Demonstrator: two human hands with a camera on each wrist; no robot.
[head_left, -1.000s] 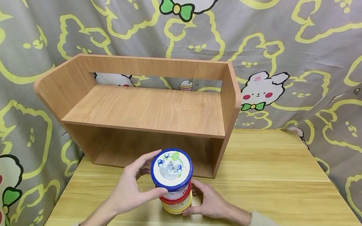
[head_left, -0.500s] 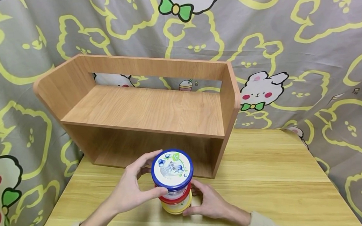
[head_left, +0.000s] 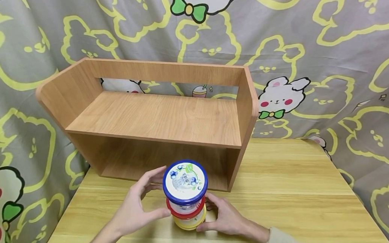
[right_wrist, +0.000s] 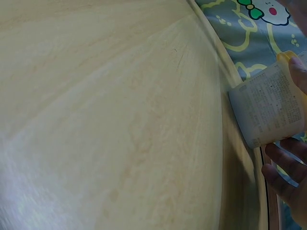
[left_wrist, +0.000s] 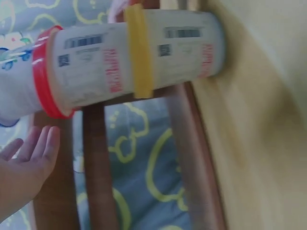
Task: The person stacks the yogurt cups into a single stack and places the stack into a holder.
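Observation:
Three round lidded tubs stand stacked upright on the table: a blue-lidded tub (head_left: pixel 185 182) printed with blueberries on top, a red-lidded tub (left_wrist: pixel 91 64) in the middle, and a yellow-lidded tub (right_wrist: pixel 268 108) at the bottom. To the left of the stack, my left hand (head_left: pixel 139 206) is spread, thumb and fingers apart, just off the upper tubs. Its fingers (left_wrist: pixel 45 143) show free of the tubs in the left wrist view. My right hand (head_left: pixel 226 217) holds the bottom tub from the right, thumb at the yellow lid and fingers around the far side.
A two-tier wooden shelf (head_left: pixel 167 116) stands right behind the stack, its lower compartment facing the hands. The wood-grain table (head_left: pixel 297 189) stretches to the right. A grey curtain (head_left: pixel 309 23) with yellow cartoon outlines hangs behind and at both sides.
My left hand has let go of the blue-lidded tub and moved slightly left, its thumb and fingers coming off the lid. The right hand and the stack stay in place.

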